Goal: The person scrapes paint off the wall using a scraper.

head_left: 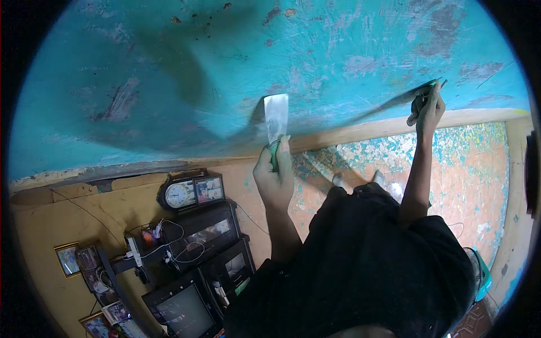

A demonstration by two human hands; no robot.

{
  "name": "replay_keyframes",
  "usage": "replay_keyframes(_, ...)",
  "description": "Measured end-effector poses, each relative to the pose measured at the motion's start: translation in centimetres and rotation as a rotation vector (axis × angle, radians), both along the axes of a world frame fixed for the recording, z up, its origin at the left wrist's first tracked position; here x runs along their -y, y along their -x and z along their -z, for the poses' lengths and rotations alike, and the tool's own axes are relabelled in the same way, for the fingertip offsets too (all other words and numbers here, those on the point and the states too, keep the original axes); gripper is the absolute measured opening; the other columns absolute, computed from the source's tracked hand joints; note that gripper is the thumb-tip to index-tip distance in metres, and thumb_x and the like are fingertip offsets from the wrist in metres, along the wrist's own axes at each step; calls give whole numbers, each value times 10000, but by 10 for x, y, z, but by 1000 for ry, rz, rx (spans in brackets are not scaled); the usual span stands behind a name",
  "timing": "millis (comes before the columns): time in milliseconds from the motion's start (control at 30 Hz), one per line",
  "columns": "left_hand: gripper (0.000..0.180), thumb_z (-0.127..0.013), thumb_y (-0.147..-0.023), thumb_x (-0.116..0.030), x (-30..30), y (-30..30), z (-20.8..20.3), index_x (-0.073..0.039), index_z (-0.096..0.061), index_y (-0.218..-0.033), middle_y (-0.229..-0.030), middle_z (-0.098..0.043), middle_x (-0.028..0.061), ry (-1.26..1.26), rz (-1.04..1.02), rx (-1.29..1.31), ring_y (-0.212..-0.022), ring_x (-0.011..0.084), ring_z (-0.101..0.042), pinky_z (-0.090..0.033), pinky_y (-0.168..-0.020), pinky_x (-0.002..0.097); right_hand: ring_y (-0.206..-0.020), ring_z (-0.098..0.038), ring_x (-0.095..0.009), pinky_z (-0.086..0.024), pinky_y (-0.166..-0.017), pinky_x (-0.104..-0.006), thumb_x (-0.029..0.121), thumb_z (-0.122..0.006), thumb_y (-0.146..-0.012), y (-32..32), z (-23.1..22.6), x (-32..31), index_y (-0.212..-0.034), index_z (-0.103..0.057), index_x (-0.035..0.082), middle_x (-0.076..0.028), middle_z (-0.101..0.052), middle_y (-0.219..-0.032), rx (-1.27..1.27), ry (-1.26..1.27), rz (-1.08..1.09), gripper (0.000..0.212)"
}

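Note:
My left hand (274, 174) is closed around the green handle of a scraper (276, 115) with a flat, pale metal blade. The blade points up along the turquoise wall (186, 112), and I cannot tell whether its edge touches. Farther right, my right hand (429, 107) is closed close to the same wall's lower part. A thin dark tip shows past its fingers, but the kind of thing it holds cannot be made out. Grey patches and scratches mark the paint around both hands.
Flaked paint lies over the tiled floor (468, 169) around my feet. At the left stand a dark cabinet (208, 239), a television (183, 312), a clock (179, 194) and a power strip (134, 250) with cables. A turquoise object (483, 281) stands at lower right.

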State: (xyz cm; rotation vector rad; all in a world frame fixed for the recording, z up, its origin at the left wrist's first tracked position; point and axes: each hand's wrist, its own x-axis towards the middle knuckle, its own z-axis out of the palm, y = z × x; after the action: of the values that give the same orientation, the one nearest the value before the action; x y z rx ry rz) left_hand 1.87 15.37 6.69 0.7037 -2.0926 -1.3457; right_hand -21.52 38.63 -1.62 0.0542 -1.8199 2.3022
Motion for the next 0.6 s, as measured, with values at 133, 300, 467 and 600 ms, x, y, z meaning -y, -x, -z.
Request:
replay_keyframes(133,249,-550,-994,-183,-13,18,-5,35,-655,-1051,-626,-467,-51,10,70,-43,-520,10,-389,-301,-454,199,-342,-322,-74,-233,-337,-240,456,-420,-1020,4,6,2,-669,-564,15,20,-345,-444,11,80,7,581)
replay_keyframes(300,244,-550,-992,-174,-15,12,10,47,-653,-992,-615,-478,-42,94,35,-2,-534,12,-400,-305,-468,206,-306,-329,-86,-241,-305,-251,494,-428,-1005,10,21,-5,-643,-564,-3,10,-328,-409,-9,71,-19,630)
replay_keyframes(467,270,-543,-995,-197,-22,17,11,39,-653,-920,-586,-474,-38,57,-9,-6,-510,25,-404,-303,-458,214,-294,-319,-90,-236,-302,-255,491,-424,-1007,15,25,-5,-641,-570,-17,3,-341,-404,-17,129,-63,643)
replay_keyframes(600,206,-574,-971,-131,-18,10,-6,53,-663,-997,-621,-513,-25,-44,-4,1,-558,27,-426,-335,-499,223,-283,-307,-92,-235,-298,-255,493,-423,-1006,21,31,-11,-630,-578,-24,1,-337,-391,-43,162,-94,659)
